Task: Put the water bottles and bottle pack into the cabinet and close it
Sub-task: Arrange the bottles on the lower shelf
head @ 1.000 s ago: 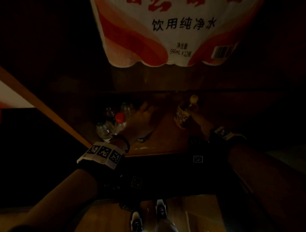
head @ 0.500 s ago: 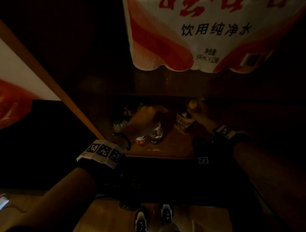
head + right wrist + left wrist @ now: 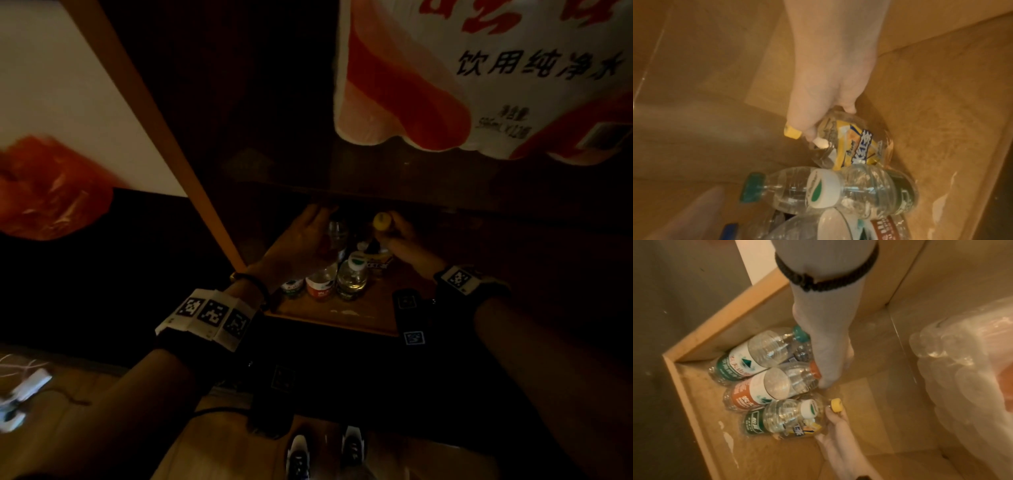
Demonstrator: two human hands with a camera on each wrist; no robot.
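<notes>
Right hand (image 3: 830,91) still grips the yellow-capped bottle (image 3: 857,144) — left hand (image 3: 824,344) flat, now deeper in.

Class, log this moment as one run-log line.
left hand: resting against red-capped bottle | right hand: gripping yellow-capped tea bottle | cabinet: open

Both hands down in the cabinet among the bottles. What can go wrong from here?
1. The right hand holds the yellow-capped bottle tilted near its neck; set down that way it may topple.
2. It leans against the white-capped bottle, and the upright bottles stand packed together, so a nudge could knock several over.
3. The left hand reaches past the red-capped bottle and could clip it when pulling out.
</notes>
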